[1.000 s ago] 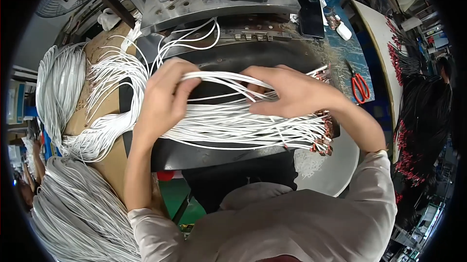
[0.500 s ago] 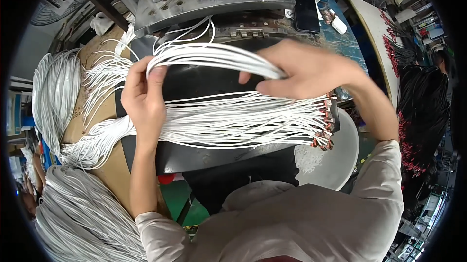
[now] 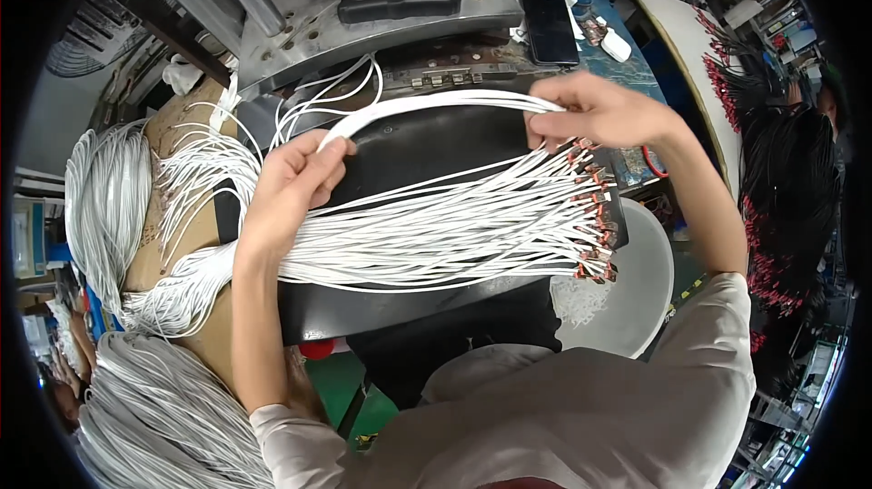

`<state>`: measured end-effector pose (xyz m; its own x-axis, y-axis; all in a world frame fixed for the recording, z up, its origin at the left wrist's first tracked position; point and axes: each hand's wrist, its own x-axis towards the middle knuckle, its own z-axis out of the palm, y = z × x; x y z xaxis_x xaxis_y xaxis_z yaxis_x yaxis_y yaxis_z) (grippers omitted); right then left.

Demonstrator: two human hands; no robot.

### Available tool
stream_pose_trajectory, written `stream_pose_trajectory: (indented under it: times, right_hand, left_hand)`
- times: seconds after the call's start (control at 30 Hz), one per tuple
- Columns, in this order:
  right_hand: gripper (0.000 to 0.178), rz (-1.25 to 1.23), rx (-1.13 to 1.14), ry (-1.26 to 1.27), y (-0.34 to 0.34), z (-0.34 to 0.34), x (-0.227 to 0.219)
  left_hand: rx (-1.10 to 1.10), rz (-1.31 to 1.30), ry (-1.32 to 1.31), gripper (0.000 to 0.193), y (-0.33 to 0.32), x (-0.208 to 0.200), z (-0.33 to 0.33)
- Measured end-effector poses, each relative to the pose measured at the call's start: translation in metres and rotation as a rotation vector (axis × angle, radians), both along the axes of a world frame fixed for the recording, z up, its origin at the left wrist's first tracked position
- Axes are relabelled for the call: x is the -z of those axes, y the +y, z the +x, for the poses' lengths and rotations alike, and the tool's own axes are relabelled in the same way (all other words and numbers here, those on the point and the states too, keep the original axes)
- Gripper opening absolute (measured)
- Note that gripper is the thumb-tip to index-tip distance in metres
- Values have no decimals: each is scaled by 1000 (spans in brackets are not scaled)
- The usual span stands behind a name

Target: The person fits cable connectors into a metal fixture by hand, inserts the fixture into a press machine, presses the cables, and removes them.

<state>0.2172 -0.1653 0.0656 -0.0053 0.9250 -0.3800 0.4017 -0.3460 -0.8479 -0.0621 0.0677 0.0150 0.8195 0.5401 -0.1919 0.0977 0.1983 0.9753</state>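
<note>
Leftmost, two thick bundles of pale wire lie one below the other: an upper coil (image 3: 107,207) and a lower sheaf (image 3: 168,407). Next comes the person's left hand (image 3: 295,182), its thumb and fingers closed around one end of a slim bundle of white wires (image 3: 436,99). This bundle arches from the left hand across to the right hand (image 3: 590,113), its long axis running left to right and bowing away from the body, above a black mat (image 3: 409,148).

Nearer the body, a broad spread of white wires (image 3: 436,235) runs in much the same direction, passing under the left wrist and finishing at the right in a ragged row of coppery and red tips (image 3: 595,217). The right hand, fingers pinched on the slim bundle's far end, is the nearer of the two to those tips, just beyond the uppermost ones. Past them sits a pale bowl (image 3: 649,276).

The slim bundle's right-hand ends are covered by the fingers, and its course behind the left hand is hidden. Whether the right fingertips touch the wires below is hard to tell. Beyond the right forearm, only part of a red loop (image 3: 649,160) shows.
</note>
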Motion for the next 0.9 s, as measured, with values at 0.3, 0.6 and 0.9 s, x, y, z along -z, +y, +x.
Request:
stream_pose_trajectory:
  times: [0.3,0.6,0.9]
  right_hand:
    - [50,311,168,216,-5,75,17]
    - [61,427,76,-615,60,8,61]
    - [33,337,200,-901,58,-30,71]
  left_hand:
    - [685,-255,-153,23,-118,-4,124]
    - [390,-117,57,26,-73,7,74]
    - [305,-336,44,24,-66,16,61]
